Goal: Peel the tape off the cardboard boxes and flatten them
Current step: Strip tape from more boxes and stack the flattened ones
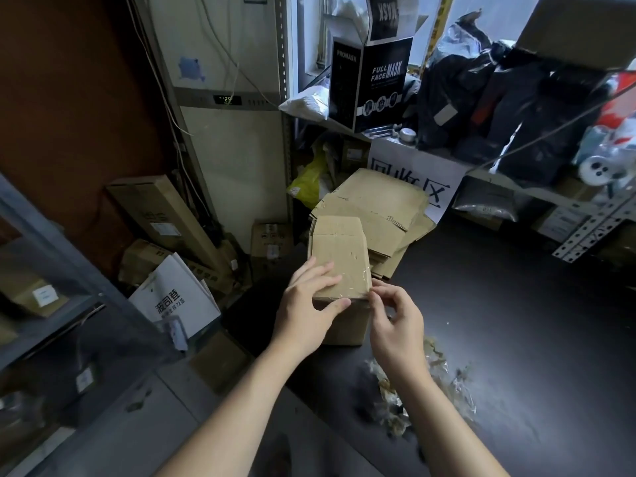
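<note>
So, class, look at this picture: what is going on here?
A person is stripping tape from a small box that stands on a dark table. The left hand grips the box's near top edge to steady it, while the right hand pinches the tape at the right corner. The box is not yet flattened. Behind it lies a stack of flattened boxes, and a pile of peeled tape sits by the right arm.

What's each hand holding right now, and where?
Left hand grips the cardboard box over its near top edge; right hand pinches the tape at the box's near right corner.
</note>
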Demonstrator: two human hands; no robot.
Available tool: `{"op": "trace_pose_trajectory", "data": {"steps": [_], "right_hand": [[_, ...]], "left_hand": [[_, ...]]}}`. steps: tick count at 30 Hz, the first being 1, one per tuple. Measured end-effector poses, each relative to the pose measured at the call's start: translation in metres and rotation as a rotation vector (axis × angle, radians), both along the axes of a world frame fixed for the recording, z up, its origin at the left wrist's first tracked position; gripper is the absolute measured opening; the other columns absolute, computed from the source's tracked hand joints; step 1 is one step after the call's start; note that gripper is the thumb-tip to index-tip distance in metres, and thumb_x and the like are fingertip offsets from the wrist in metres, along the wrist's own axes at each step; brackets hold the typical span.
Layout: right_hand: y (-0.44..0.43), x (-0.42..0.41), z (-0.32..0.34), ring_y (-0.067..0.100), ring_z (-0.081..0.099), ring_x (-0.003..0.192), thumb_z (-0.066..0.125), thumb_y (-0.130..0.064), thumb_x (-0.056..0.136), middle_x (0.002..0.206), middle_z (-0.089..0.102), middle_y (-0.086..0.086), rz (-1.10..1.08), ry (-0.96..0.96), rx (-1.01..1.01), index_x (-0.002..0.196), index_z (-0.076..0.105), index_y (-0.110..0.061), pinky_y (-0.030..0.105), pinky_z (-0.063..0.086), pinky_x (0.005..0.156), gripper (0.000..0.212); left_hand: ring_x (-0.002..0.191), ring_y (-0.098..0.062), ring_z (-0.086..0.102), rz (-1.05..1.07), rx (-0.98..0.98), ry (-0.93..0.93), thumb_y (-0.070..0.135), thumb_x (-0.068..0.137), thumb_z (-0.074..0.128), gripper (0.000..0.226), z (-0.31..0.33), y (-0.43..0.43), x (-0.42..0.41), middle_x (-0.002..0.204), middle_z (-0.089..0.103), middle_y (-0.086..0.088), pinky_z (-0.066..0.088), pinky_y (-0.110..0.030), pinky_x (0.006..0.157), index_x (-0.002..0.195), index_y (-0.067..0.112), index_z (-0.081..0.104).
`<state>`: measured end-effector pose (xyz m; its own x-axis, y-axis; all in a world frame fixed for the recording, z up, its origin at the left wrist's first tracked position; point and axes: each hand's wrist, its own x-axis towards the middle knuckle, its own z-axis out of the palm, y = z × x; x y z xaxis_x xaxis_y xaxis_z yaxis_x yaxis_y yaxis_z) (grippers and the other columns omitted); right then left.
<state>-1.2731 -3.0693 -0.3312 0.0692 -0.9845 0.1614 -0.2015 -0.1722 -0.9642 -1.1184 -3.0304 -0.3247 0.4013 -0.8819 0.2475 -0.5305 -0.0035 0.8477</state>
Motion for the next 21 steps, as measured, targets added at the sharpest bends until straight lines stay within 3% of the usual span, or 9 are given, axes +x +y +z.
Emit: {"op": "trace_pose_trajectory", "data": {"steps": [4,7,9,11,13,15,18,21], "right_hand": [[-0.010,-0.003,0.010,0.004,0.070,0.097,0.068,-0.014,0.097,0.103,0.076,-0.012,0.077,-0.019,0.054,0.094,0.074,-0.022,0.034,0.058,0.090,0.011],[-0.012,0.002,0.012,0.009,0.071,0.102,0.064,-0.013,0.100,0.107,0.077,-0.011,0.153,-0.050,0.091,0.114,0.075,-0.024,0.039,0.060,0.089,0.022],[-0.013,0.007,0.012,0.009,0.072,0.102,0.065,-0.008,0.099,0.111,0.075,-0.010,0.201,-0.018,0.045,0.122,0.074,-0.021,0.036,0.061,0.088,0.027],[-0.014,0.014,0.010,0.008,0.070,0.094,0.071,-0.007,0.095,0.118,0.069,-0.010,0.238,0.105,-0.119,0.122,0.073,-0.021,0.024,0.059,0.083,0.030],[-0.015,0.021,0.007,0.007,0.067,0.095,0.076,-0.008,0.092,0.133,0.061,-0.010,0.280,0.195,-0.245,0.125,0.073,-0.019,0.018,0.055,0.078,0.035],[-0.017,0.026,0.004,0.003,0.063,0.109,0.077,-0.011,0.092,0.144,0.057,-0.012,0.313,0.255,-0.296,0.130,0.071,-0.020,0.019,0.053,0.082,0.040],[-0.021,0.032,0.002,0.001,0.054,0.116,0.082,-0.025,0.088,0.136,0.063,-0.016,0.310,0.333,-0.358,0.128,0.072,-0.021,0.029,0.053,0.089,0.042],[-0.017,0.039,0.001,0.007,0.060,0.111,0.088,-0.032,0.081,0.121,0.068,-0.017,0.275,0.277,-0.338,0.115,0.077,-0.020,0.029,0.052,0.085,0.038]], "left_hand": [[0.142,0.014,0.023,-0.043,0.024,-0.013,0.017,0.084,0.083,0.038,0.004,0.003,0.007,0.143,0.053,0.020,0.023,-0.023,0.122,0.121,0.024,0.074],[0.151,0.004,0.015,-0.082,0.096,-0.125,0.017,0.092,0.074,0.027,0.012,0.009,0.018,0.151,0.047,0.017,0.011,-0.042,0.125,0.115,0.031,0.075],[0.152,0.004,0.008,-0.114,0.132,-0.185,0.011,0.095,0.067,0.025,0.018,0.013,0.027,0.153,0.044,0.017,-0.004,-0.048,0.123,0.108,0.031,0.075],[0.150,0.008,0.009,-0.130,0.127,-0.212,0.005,0.095,0.064,0.028,0.020,0.019,0.037,0.152,0.045,0.018,-0.007,-0.050,0.124,0.104,0.029,0.074],[0.147,0.012,0.013,-0.131,0.119,-0.229,0.003,0.094,0.062,0.029,0.018,0.023,0.048,0.150,0.048,0.018,-0.001,-0.052,0.126,0.103,0.029,0.073],[0.146,0.013,0.016,-0.124,0.106,-0.229,0.011,0.093,0.063,0.024,0.018,0.026,0.055,0.148,0.051,0.018,0.004,-0.052,0.127,0.105,0.029,0.072],[0.144,0.001,0.032,-0.086,0.066,-0.241,0.039,0.085,0.064,0.034,0.020,0.027,0.052,0.140,0.057,0.014,0.021,-0.049,0.124,0.116,0.027,0.073],[0.133,-0.010,0.048,-0.007,0.053,-0.280,0.034,0.088,0.070,0.031,0.017,0.027,0.045,0.133,0.061,0.010,0.041,-0.046,0.112,0.114,0.019,0.076]]}}
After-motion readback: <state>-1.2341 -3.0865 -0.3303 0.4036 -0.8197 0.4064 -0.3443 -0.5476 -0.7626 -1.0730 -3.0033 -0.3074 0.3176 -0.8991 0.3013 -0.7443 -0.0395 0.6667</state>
